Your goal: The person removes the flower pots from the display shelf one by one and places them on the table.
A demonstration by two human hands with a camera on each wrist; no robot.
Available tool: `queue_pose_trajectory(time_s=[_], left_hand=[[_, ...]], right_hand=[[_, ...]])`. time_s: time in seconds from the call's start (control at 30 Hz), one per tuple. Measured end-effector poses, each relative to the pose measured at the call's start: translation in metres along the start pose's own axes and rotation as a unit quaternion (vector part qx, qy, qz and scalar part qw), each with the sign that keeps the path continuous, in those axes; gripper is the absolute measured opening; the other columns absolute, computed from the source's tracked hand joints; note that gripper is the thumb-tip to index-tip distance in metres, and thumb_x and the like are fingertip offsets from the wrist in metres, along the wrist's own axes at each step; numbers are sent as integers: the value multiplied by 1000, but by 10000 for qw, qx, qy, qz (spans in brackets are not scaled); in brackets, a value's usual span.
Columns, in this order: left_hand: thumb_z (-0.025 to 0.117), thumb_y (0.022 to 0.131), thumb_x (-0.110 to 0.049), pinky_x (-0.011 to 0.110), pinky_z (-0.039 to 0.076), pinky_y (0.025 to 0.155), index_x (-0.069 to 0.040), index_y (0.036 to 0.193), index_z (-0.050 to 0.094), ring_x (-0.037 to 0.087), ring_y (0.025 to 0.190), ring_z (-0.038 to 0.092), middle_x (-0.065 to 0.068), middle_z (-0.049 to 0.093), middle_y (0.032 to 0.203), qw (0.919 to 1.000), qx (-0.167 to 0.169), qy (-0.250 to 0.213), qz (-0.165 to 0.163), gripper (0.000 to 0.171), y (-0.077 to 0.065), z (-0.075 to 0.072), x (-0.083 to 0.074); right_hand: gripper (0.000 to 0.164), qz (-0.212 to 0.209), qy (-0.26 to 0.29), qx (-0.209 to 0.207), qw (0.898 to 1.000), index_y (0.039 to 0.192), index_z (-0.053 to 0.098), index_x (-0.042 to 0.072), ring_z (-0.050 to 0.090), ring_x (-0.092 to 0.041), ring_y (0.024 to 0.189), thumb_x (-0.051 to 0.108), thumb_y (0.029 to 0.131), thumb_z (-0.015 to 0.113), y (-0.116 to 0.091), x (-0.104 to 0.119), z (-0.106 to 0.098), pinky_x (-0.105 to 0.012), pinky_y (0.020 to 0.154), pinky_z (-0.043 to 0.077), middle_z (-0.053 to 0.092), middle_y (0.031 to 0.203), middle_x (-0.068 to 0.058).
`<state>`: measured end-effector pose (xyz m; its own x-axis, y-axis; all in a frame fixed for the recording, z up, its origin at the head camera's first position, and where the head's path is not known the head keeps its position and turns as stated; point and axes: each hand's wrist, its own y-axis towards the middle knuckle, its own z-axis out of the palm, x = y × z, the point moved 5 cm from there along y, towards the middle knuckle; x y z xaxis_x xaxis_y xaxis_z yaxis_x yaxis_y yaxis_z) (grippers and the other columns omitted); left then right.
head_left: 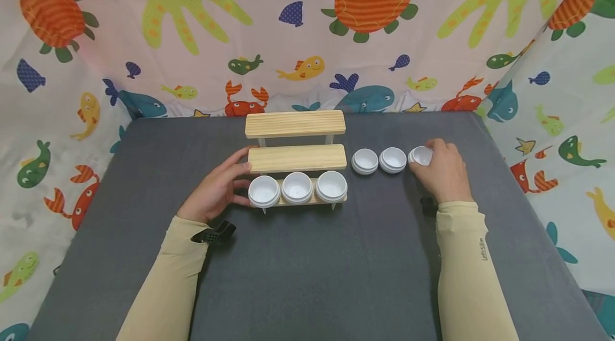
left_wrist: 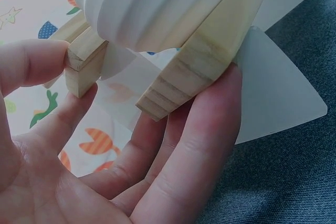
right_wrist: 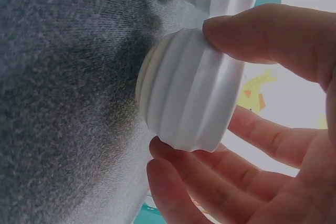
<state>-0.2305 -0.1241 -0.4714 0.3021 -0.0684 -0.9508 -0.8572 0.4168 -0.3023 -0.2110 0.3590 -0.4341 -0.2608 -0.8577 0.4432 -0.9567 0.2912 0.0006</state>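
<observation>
Pickup seems the step in hand: the right hand [head_left: 444, 170] pinches the rightmost white ribbed round cup [head_left: 420, 156] on the grey cloth-covered table [head_left: 317, 271], the left hand [head_left: 216, 189] grips the three-tiered pale wooden stand [head_left: 297, 158], and lifting would call for an even squeeze.

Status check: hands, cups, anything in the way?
Left hand holding three-tier rack by its left end. Right hand gripping rightmost white cup. Three cups on lowest tier. Two cups between right hand and rack, possibly in the way.
</observation>
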Motion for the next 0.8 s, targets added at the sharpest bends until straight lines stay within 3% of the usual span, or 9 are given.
queue_pose_trajectory(time_s=[0.8], left_hand=[[56, 111, -44, 53, 65, 82, -40, 169, 31, 37, 129, 62, 14, 46, 162, 10000, 24, 23, 22, 64, -2, -1, -1]], right_hand=[[70, 126, -23, 198, 9997, 149, 49, -7, 55, -52, 118, 36, 97, 67, -1, 3, 0, -70, 101, 49, 55, 137, -36]])
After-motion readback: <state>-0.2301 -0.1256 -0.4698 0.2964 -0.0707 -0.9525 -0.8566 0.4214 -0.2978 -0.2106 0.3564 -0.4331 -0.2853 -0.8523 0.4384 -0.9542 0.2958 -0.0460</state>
